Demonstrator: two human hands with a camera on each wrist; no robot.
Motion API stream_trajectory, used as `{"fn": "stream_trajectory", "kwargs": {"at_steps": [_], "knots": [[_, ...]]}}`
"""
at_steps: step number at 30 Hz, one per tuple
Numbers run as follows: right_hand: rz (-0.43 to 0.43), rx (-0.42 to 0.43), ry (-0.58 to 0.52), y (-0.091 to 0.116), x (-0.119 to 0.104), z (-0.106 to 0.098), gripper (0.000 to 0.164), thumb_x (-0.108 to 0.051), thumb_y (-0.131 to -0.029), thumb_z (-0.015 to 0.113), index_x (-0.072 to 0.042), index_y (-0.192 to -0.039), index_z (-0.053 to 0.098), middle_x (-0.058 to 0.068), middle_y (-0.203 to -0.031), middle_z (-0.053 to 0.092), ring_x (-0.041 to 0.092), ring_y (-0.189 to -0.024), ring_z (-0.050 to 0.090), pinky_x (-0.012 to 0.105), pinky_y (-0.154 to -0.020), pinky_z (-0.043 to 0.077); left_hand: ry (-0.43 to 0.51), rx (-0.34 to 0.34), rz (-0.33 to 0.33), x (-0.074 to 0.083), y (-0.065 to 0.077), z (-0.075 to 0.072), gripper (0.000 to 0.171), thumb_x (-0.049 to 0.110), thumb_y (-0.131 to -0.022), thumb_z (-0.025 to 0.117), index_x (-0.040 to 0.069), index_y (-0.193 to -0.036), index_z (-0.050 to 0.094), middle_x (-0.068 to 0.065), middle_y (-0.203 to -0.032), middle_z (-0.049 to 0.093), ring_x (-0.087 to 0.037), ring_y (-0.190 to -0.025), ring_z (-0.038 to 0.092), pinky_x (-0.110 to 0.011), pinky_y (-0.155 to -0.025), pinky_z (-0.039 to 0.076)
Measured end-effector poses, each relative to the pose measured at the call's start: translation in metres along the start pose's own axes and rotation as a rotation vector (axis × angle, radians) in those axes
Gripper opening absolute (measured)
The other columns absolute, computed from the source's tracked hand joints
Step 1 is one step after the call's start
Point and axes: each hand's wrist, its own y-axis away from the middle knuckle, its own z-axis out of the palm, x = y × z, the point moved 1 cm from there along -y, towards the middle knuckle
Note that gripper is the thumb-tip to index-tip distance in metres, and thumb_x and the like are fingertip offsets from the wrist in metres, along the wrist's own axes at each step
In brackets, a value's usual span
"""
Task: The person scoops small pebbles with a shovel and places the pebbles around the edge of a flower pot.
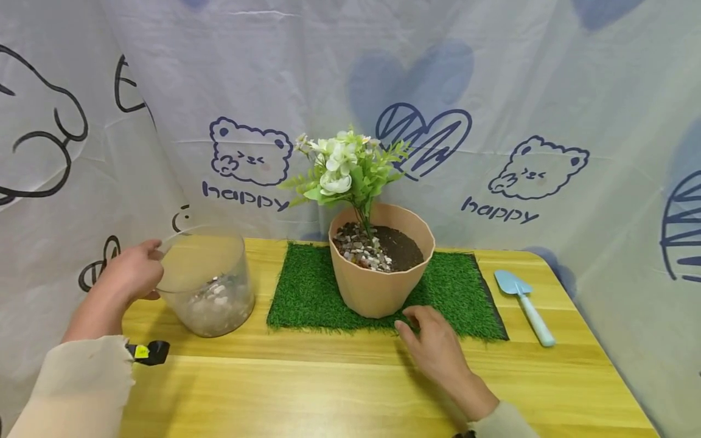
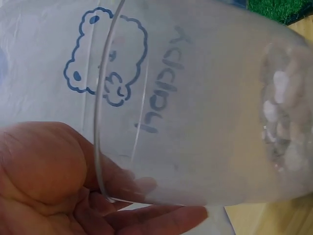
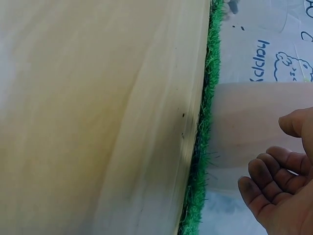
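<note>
My left hand [image 1: 131, 274] is at the left side of a clear container [image 1: 219, 316] with pebbles [image 1: 218, 292] in its bottom. In the left wrist view, its fingers [image 2: 166, 219] lie along the outside wall below the rim; one shows blurred through the plastic. Whether they press on it is hard to tell. Loosely bent, my right hand [image 1: 435, 347] holds nothing and hovers at the front right of a peach flowerpot [image 1: 378, 289]. White flowers with green leaves [image 1: 342, 161] stand upright in the pot, with pebbles [image 1: 361, 248] around the stems and dark soil [image 1: 400, 246] on the right.
Under the pot lies a green artificial turf mat [image 1: 306, 286] on the wooden table [image 1: 285, 389]. A light blue hand trowel [image 1: 528, 310] rests to the right of the mat. Behind hangs a white printed cloth [image 1: 306, 73], with more cloth at both sides.
</note>
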Motion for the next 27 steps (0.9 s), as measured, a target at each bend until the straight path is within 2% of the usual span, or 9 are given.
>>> {"fn": "stream_trajectory", "kwargs": {"at_steps": [7,13,20,27], "knots": [[-0.021,0.005,-0.015,-0.001,-0.008,0.003,0.028,-0.026,-0.100,0.073,-0.006,-0.120,0.073,0.005,-0.105,0.068,0.021,-0.095,0.064,0.043,-0.082,0.057,0.019,-0.078,0.044,0.002,0.007,0.002,0.085,-0.009,-0.089,0.038,-0.009,-0.164,-0.002,-0.047,-0.158,0.022,-0.061,-0.129,0.049,-0.041,-0.076,0.067],[-0.047,0.019,-0.037,-0.002,-0.021,0.007,0.025,-0.024,-0.099,0.074,-0.007,-0.118,0.073,0.008,-0.105,0.069,0.024,-0.095,0.066,0.042,-0.082,0.059,0.125,-0.190,0.060,0.002,0.015,0.005,0.090,-0.011,-0.092,0.048,-0.007,-0.165,-0.006,-0.050,-0.158,0.019,-0.065,-0.137,0.038,-0.043,-0.079,0.066],[-0.135,0.028,-0.058,-0.004,-0.040,0.016,0.025,-0.023,-0.099,0.073,-0.007,-0.119,0.073,0.008,-0.108,0.073,0.025,-0.099,0.070,0.045,-0.086,0.062,0.177,-0.268,0.114,0.003,0.025,0.010,0.089,-0.008,-0.094,0.052,-0.006,-0.165,-0.002,-0.049,-0.158,0.022,-0.055,-0.130,0.056,-0.042,-0.078,0.065],[-0.149,-0.027,-0.146,-0.005,-0.058,0.027,0.029,-0.023,-0.101,0.070,-0.004,-0.124,0.073,0.009,-0.108,0.075,0.026,-0.098,0.071,0.043,-0.084,0.062,0.273,-0.304,0.142,0.003,0.037,0.017,0.088,-0.005,-0.094,0.058,0.001,-0.165,0.007,-0.047,-0.157,0.026,-0.038,-0.114,0.066,-0.046,-0.075,0.067]]}}
